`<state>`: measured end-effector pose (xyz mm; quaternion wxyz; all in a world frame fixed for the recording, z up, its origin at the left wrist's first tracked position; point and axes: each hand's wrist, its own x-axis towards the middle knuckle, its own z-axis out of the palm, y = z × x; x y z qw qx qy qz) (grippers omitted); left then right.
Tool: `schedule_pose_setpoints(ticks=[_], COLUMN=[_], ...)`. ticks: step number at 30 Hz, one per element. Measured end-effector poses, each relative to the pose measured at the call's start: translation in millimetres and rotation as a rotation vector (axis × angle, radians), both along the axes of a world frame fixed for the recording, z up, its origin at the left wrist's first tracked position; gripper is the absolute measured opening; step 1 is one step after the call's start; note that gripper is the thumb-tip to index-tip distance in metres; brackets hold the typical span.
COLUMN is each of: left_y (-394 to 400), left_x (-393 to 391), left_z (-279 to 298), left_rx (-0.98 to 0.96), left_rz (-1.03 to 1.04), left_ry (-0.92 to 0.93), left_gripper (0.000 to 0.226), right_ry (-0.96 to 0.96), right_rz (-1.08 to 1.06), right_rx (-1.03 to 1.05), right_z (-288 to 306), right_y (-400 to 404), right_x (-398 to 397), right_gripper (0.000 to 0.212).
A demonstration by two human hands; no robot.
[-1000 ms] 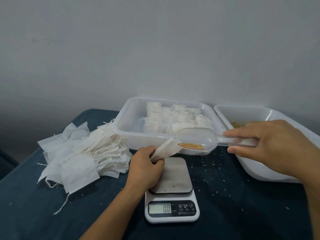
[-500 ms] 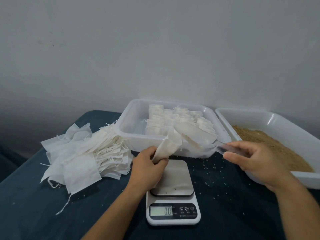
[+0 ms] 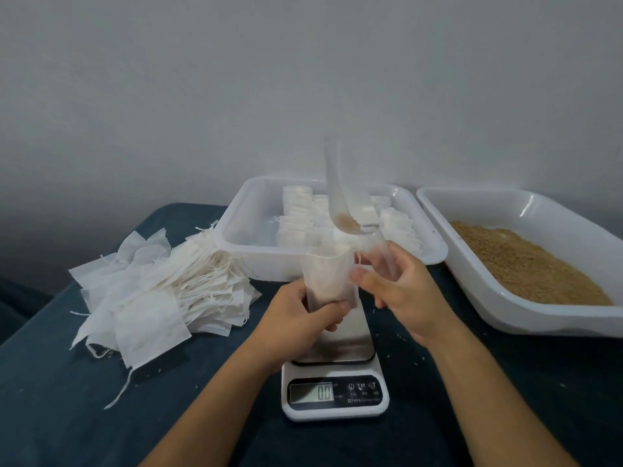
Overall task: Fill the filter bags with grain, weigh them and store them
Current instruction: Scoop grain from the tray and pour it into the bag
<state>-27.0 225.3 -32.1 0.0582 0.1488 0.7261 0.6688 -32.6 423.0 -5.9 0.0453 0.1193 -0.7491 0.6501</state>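
Note:
My left hand (image 3: 300, 316) grips a white filter bag (image 3: 327, 278) upright above the scale (image 3: 335, 375), its mouth open at the top. My right hand (image 3: 401, 291) holds the handle of a clear plastic scoop (image 3: 338, 197), which stands tipped up on end above the bag's mouth. A little brown grain lies in the scoop's low end. The scale's display reads 0.0 and its steel plate is partly hidden by my hands.
A heap of empty filter bags (image 3: 151, 291) lies at the left on the dark cloth. A clear tray (image 3: 242, 227) behind the scale holds several filled bags. A white tray of grain (image 3: 526, 264) stands at the right. Loose grains dot the cloth.
My right hand swung the scoop from lying level to standing on end above the bag. My left hand turned the bag upright. The camera's view came closer.

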Motion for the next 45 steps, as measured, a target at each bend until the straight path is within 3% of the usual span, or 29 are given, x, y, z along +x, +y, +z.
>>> schedule_pose_setpoints(ticks=[6, 9, 14, 20, 25, 31, 34, 38, 40, 45], left_y=[-1, -5, -10, -15, -17, -23, -25, -28, -30, -28], left_x=[-2, -7, -13, -14, -22, -29, -31, -36, -37, -38], left_z=[-4, -4, -8, -10, -17, -23, -21, -14, -12, -11], left_rx=[-0.134, -0.065, -0.011, -0.143, -0.377, -0.384, -0.334, -0.069, 0.036, 0.063], left_rz=[-0.031, -0.005, 0.082, 0.057, 0.201, 0.357, 0.491, 0.669, 0.698, 0.689], left_ry=[0.164, 0.241, 0.240, 0.197, 0.248, 0.203, 0.165, 0.037, -0.028, -0.075], left_gripper=[0.027, 0.031, 0.008, 0.009, 0.011, 0.022, 0.019, 0.011, 0.005, 0.005], right_ry=[0.064, 0.087, 0.086, 0.006, -0.047, -0.035, 0.007, 0.076, 0.096, 0.106], right_rz=[-0.091, -0.096, -0.098, -0.101, -0.207, -0.304, -0.391, -0.491, -0.520, -0.532], right_rx=[-0.127, -0.105, -0.032, -0.019, 0.155, 0.204, 0.174, 0.102, 0.063, 0.023], right_z=[-11, -12, -20, -31, -39, -43, -43, -41, -43, -46], right_y=[-10, -9, -9, -7, -15, -13, -10, -6, -3, 1], right_x=[1, 5, 7, 9, 4, 0, 0, -2, -5, -9], right_gripper=[0.029, 0.027, 0.030, 0.024, 0.033, 0.043, 0.040, 0.036, 0.031, 0.025])
